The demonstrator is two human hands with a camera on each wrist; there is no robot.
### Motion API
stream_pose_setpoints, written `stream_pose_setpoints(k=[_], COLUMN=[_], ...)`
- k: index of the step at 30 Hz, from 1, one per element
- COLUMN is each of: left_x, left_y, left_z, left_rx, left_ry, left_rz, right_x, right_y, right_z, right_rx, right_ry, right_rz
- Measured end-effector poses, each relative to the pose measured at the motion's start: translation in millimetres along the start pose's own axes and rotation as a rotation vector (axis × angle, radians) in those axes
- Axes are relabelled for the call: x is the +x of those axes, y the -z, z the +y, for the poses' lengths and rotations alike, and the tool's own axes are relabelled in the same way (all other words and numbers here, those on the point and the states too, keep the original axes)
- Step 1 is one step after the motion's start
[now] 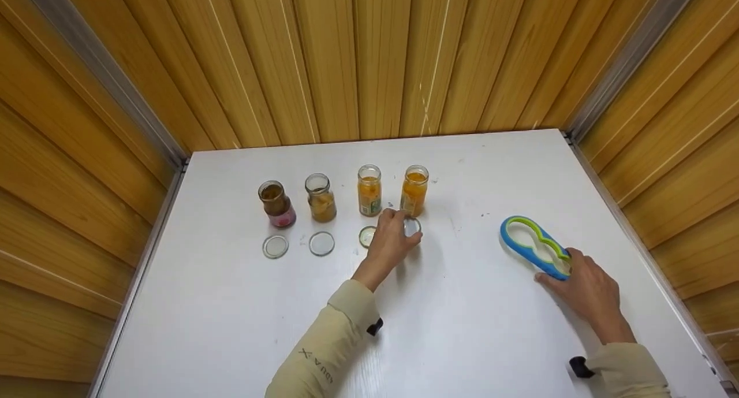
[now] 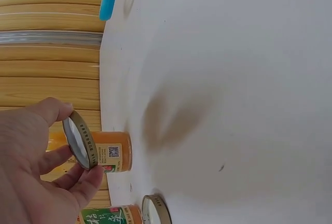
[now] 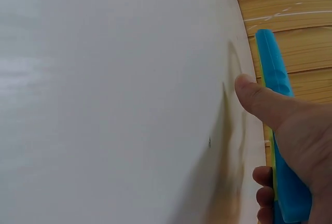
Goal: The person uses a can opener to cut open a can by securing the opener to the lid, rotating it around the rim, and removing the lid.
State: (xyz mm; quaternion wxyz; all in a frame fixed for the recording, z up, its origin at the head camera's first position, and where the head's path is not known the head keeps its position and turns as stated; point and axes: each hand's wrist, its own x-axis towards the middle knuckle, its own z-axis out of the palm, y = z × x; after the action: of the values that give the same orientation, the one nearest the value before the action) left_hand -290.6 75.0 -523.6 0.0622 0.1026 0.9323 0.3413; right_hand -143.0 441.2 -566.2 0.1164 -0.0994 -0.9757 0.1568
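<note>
My left hand (image 1: 389, 240) pinches a jar lid (image 1: 411, 227) by its edge, in front of the rightmost jar of orange fruit (image 1: 414, 191). In the left wrist view the lid (image 2: 80, 140) is tilted and clear of the table, between thumb and fingers. Partly behind that hand a second lid (image 1: 367, 236) lies on the table by another orange-fruit jar (image 1: 369, 191). Over at the right, my right hand (image 1: 592, 288) grips a blue and green jar opener (image 1: 534, 245) by its near end; the right wrist view shows the opener (image 3: 273, 63) edge-on.
Two more open jars stand to the left, one with dark contents (image 1: 277, 204) and one with pale pieces (image 1: 321, 199). A lid (image 1: 275, 246) and another lid (image 1: 321, 244) lie before them. Wood-look panels (image 1: 381, 63) enclose the white table (image 1: 231, 328).
</note>
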Motion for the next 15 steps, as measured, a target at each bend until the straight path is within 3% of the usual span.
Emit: stream_pose_setpoints(k=[6,15], left_x=[4.7,10.4], left_y=[-6.6,-17.6], left_z=[-0.6,-2.7], left_rx=[0.057,0.083], left_ry=[-0.020,-0.003], left_rz=[0.004,-0.063], right_x=[-1,-4], right_y=[-3,-3], right_z=[-1,2], right_rx=[0.008,-0.011], right_ry=[-0.027,-0.067], right_rz=[-0.017,-0.023])
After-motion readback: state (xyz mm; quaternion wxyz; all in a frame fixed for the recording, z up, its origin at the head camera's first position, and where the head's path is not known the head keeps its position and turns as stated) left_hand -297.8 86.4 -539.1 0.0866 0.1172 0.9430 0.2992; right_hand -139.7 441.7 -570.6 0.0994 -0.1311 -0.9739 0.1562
